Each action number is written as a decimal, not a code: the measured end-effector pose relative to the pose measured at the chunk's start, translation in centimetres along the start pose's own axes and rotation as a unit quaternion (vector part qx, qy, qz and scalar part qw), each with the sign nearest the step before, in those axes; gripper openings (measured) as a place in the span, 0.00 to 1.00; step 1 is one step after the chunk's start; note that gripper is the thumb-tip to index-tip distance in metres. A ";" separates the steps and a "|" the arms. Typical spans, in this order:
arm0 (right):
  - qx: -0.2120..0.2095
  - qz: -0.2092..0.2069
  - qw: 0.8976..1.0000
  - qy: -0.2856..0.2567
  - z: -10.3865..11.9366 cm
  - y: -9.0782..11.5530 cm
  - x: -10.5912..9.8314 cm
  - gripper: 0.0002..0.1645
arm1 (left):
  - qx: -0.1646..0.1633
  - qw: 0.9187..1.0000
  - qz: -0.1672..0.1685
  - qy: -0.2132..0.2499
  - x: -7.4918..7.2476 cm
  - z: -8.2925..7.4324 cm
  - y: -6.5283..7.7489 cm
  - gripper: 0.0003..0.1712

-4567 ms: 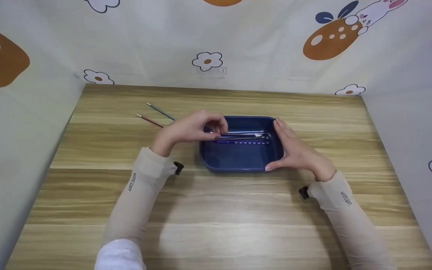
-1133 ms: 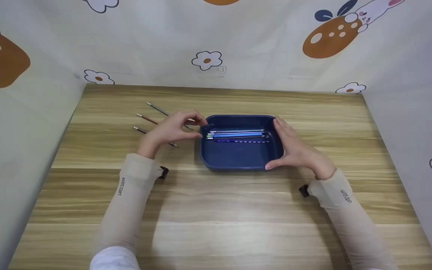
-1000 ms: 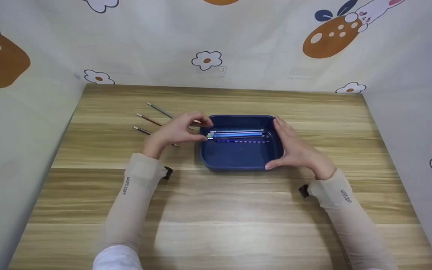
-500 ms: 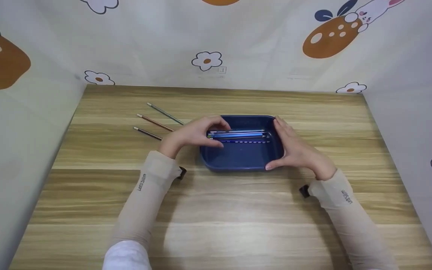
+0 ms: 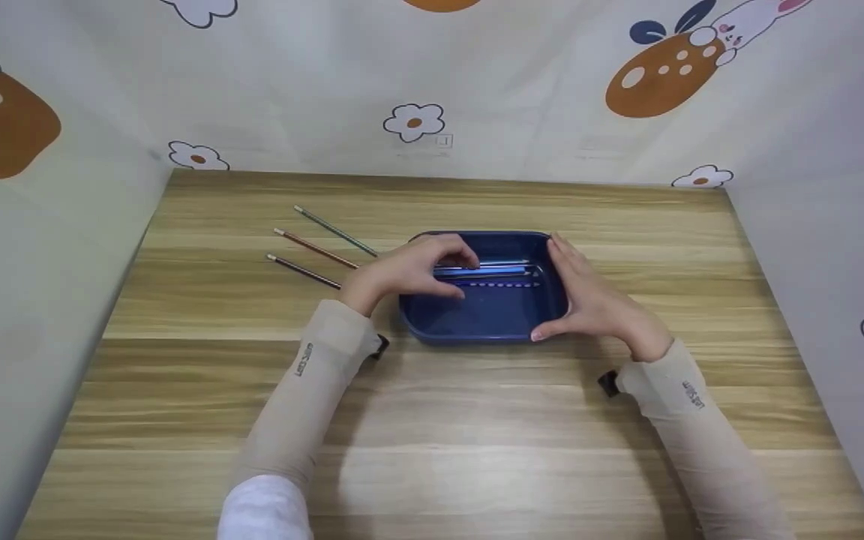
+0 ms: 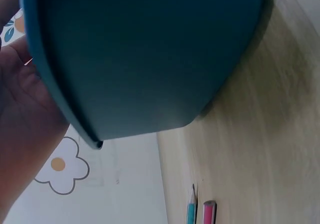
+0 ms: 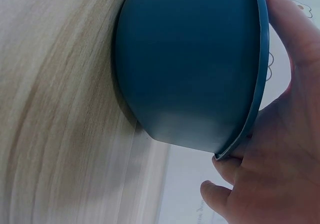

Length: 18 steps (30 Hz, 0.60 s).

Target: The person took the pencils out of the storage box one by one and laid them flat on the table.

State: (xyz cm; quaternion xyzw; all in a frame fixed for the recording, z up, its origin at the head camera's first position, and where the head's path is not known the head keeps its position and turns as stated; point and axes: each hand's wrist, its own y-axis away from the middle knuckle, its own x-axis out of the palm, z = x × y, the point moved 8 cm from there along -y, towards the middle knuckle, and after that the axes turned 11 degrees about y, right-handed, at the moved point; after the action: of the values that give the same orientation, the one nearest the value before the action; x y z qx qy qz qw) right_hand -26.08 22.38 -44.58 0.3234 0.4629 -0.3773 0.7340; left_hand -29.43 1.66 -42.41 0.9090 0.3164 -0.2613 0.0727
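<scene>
Pencils (image 5: 503, 270) in the tray (image 5: 484, 321) lie partly beneath the left hand's spread fingers (image 5: 460, 246)

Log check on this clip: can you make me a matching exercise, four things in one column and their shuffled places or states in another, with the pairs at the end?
Column one
1. Left hand
2. Right hand
3. Blue bin
4. Three loose pencils

Column two
A. Against the right-hand end of another thing, thumb and fingers spread
B. On the table, fanned out at the left
C. Has a row of pencils lying inside it
D. Over another thing's left-hand side, thumb and fingers apart

Right pairs: 1-D, 2-A, 3-C, 4-B
</scene>
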 end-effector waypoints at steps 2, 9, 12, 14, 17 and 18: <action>-0.002 -0.002 1.000 0.001 0.0 0.0 0.0 0.86 | -0.001 1.000 0.002 -0.003 0.1 0.0 -0.2 0.26; -0.001 0.002 1.000 0.001 0.0 0.1 0.0 0.86 | -0.010 1.000 0.012 0.001 0.6 0.3 -0.9 0.26; 0.003 0.006 1.000 -0.001 0.0 0.1 0.0 0.86 | -0.012 1.000 0.017 -0.002 0.8 0.4 -1.1 0.26; 0.005 0.008 1.000 -0.001 -0.1 0.0 0.1 0.86 | -0.015 1.000 0.020 -0.006 0.9 0.5 -1.3 0.26; 0.005 0.006 1.000 0.000 -0.1 0.0 0.0 0.86 | -0.019 0.999 0.023 -0.015 1.1 0.7 -1.5 0.26; 0.006 0.006 1.000 -0.001 -0.1 0.0 0.1 0.86 | -0.019 0.999 0.023 -0.019 1.2 0.7 -1.5 0.26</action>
State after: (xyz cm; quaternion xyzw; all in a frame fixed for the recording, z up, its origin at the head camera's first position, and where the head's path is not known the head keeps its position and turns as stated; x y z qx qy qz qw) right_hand -26.07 22.45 -44.66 0.3297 0.4579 -0.3762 0.7349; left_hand -29.90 3.28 -43.57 0.9095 0.2986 -0.2705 0.1022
